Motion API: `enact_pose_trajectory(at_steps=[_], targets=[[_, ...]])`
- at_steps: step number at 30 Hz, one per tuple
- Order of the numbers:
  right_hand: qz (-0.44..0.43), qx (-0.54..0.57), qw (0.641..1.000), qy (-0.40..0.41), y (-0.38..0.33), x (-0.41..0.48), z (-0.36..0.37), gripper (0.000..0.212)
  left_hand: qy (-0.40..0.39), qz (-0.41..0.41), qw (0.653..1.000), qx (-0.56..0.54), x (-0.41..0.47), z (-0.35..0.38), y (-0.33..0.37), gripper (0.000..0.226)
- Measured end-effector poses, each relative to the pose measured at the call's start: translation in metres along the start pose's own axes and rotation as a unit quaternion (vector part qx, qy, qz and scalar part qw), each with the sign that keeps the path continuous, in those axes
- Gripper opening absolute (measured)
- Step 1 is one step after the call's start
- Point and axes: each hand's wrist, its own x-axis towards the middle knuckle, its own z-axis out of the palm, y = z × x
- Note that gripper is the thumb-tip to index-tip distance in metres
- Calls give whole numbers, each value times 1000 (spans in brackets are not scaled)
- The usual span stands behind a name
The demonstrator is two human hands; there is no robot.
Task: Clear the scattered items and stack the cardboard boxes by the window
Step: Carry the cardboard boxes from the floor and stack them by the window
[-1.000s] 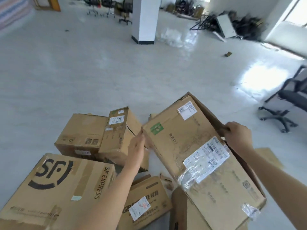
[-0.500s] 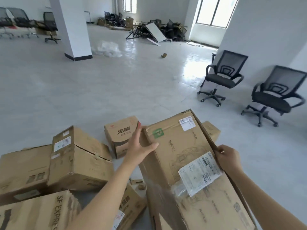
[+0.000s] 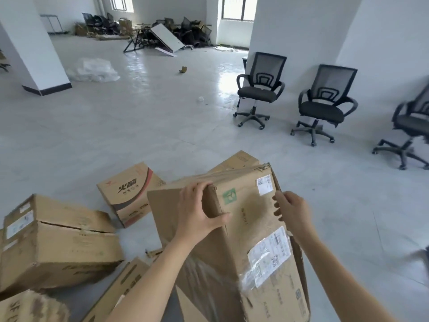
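Big cardboard box [image 3: 243, 228] dead centre at 6 o'clock, tilted, held up between both hands. Left hand [image 3: 198, 213] clamped over the box's upper left corner, fingers curled over the top edge, thumb pressed flat on the front face. Right hand [image 3: 293, 211] at 3 o'clock of the box, fingers bent onto the right edge, not closed into a fist. Torn flap sticking up along the top.

Green square sticker [image 3: 229, 196] on the front face near the left thumb; small white label [image 3: 264, 184] at the top right corner, print too small to read. Large shipping label [image 3: 269, 254] lower down under crinkled clear plastic, QR code visible, text unreadable.

At 10 o'clock of the held box, a smaller printed box [image 3: 130, 191] with red Chinese characters and a dark swoosh. At 9 o'clock, a battered plain box [image 3: 58, 240] with a white label on its end. Bottom left corner, a blurred box [image 3: 30, 307], lettering looking like "SF". Another box [image 3: 234, 162] peeking out behind at 12 o'clock.

Pale glossy floor [image 3: 116, 135], bright with window glare. Three black mesh office chairs [image 3: 260, 89] along the white wall at 2 o'clock. White pillar [image 3: 30, 43] at 10 o'clock, crumpled clear plastic [image 3: 92, 70] beside it. Heap of chairs and boards [image 3: 167, 36] far back under the windows [image 3: 238, 6].
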Motion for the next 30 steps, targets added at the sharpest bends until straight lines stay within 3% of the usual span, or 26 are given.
enact_pose_trajectory(at_steps=[2,4,7,10,12,14,17,23,28,30], targets=[[35,76,996,-44,-5,-2,-3,29,-34,30,998,41,-6,13,6,84],[57,96,994,-18,1,-1,-7,36,-82,76,992,63,-15,22,7,70],[101,132,986,32,6,0,-28,32,-133,58,989,35,-19,28,11,62],[136,152,979,19,12,-1,-48,30,-160,-28,986,33,-11,32,-2,65],[130,109,985,28,21,-2,-51,36,-193,-95,975,50,0,32,-19,51],[131,55,989,50,26,-7,-48,34,-228,-129,954,145,9,30,-47,33],[128,-5,990,59,29,-11,-44,48,-255,-185,924,218,17,17,-95,35],[97,-93,989,55,-1,14,-21,61,-184,-417,872,178,31,-11,-154,74],[113,-165,976,85,-22,36,-5,52,-148,-535,827,89,35,-34,-211,87],[124,-179,971,99,-24,37,-1,40,-158,-544,824,27,41,-39,-224,76]])
